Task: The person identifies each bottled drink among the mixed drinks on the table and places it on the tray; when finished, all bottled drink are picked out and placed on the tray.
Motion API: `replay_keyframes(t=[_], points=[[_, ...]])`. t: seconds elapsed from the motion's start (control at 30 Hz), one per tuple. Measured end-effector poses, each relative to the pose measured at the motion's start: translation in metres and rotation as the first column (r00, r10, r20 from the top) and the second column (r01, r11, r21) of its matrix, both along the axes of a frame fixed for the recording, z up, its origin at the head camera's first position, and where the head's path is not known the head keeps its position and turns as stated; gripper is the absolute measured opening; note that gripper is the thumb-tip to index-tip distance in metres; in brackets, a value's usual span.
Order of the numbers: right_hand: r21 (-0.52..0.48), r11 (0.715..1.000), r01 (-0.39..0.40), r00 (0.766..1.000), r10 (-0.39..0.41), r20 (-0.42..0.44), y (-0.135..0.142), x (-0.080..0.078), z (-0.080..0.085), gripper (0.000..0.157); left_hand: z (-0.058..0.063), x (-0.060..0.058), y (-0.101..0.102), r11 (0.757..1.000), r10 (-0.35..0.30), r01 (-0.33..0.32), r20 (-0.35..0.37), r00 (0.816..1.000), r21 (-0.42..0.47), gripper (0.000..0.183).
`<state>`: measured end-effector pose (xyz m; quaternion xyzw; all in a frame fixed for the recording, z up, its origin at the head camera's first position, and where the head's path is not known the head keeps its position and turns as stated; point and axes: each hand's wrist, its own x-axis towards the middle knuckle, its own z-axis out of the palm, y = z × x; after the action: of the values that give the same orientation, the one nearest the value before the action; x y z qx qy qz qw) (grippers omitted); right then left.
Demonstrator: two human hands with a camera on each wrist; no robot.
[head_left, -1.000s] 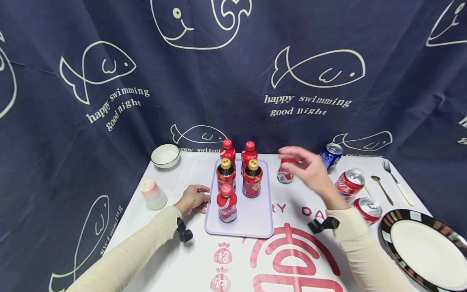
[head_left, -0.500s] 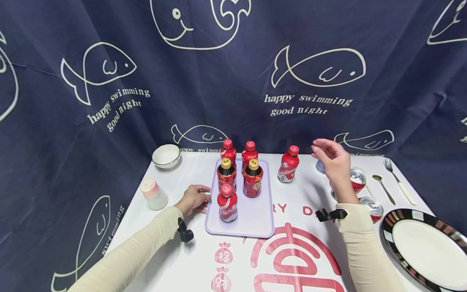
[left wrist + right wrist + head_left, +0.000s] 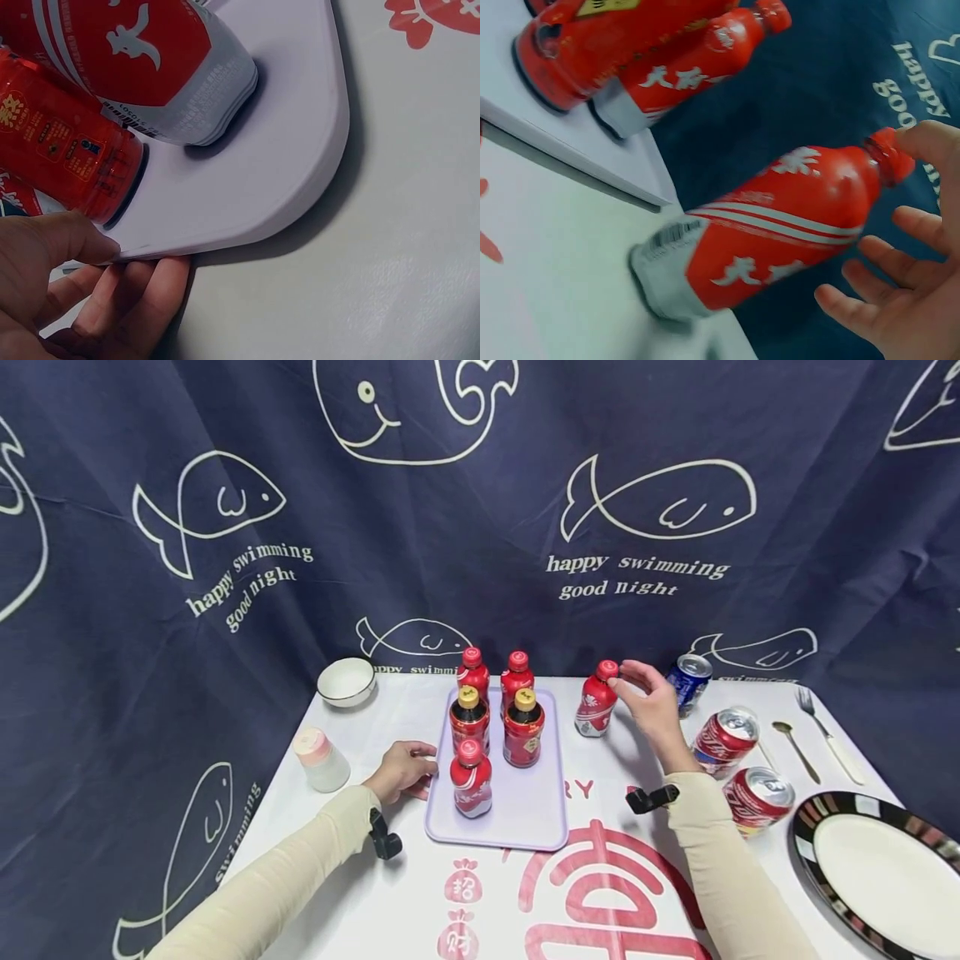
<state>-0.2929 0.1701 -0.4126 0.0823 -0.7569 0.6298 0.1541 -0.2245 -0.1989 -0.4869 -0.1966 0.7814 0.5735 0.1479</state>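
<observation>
My left hand (image 3: pixel 405 770) holds the left edge of the lilac tray (image 3: pixel 525 810), thumb on the rim and fingers beneath it in the left wrist view. On the tray stand several red drink bottles: a red-capped bottle (image 3: pixel 472 781) in front, gold-capped bottles (image 3: pixel 522 735) in the middle, red-capped ones at the back. Another red-capped bottle (image 3: pixel 596 703) stands upright on the table, right of the tray. Beside its cap is my right hand (image 3: pixel 654 710), fingers spread apart, not wrapped round it. The thumb overlaps the cap in the right wrist view; contact is unclear.
Right of my right hand stand a blue can (image 3: pixel 688 683) and two red cans (image 3: pixel 725 741). Farther right lie a spoon (image 3: pixel 797 752), a fork (image 3: pixel 828 735) and a black-rimmed plate (image 3: pixel 810 835). At left are a white bowl (image 3: pixel 347 683) and a pink-topped shaker (image 3: pixel 321 762).
My right hand moved from in front of the lone bottle rightward toward the blue can, then back left beside the bottle's cap. The left hand and tray stayed put.
</observation>
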Motion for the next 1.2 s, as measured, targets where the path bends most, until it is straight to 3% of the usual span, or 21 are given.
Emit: replay_keyframes(t=[0.23, 0.43, 0.7, 0.93, 1.2], points=[[0.07, 0.997, -0.011, 0.996, 0.005, 0.086, -0.007, -0.015, -0.02, 0.046, -0.001, -0.001, 0.001, 1.0, 0.001, -0.001, 0.006, 1.0, -0.016, 0.039], [0.058, 0.998, 0.016, 0.996, -0.021, 0.088, -0.009, -0.026, -0.036, 0.039, -0.001, -0.001, 0.001, 1.0, -0.002, 0.002, 0.002, 1.0, -0.027, 0.038], [-0.063, 0.995, 0.078, 0.992, -0.072, 0.104, -0.012, -0.029, -0.04, 0.039, -0.001, 0.001, 0.001, 1.0, 0.001, -0.002, -0.012, 1.0, -0.018, 0.039], [-0.09, 0.989, 0.116, 0.99, -0.107, 0.097, -0.014, -0.027, -0.043, 0.042, -0.001, 0.002, 0.001, 1.0, 0.003, -0.003, -0.014, 1.0, -0.013, 0.039], [-0.162, 0.982, 0.099, 0.991, -0.083, 0.105, -0.014, -0.021, -0.039, 0.039, -0.001, 0.001, 0.0, 1.0, -0.004, 0.003, -0.018, 1.0, -0.018, 0.038]])
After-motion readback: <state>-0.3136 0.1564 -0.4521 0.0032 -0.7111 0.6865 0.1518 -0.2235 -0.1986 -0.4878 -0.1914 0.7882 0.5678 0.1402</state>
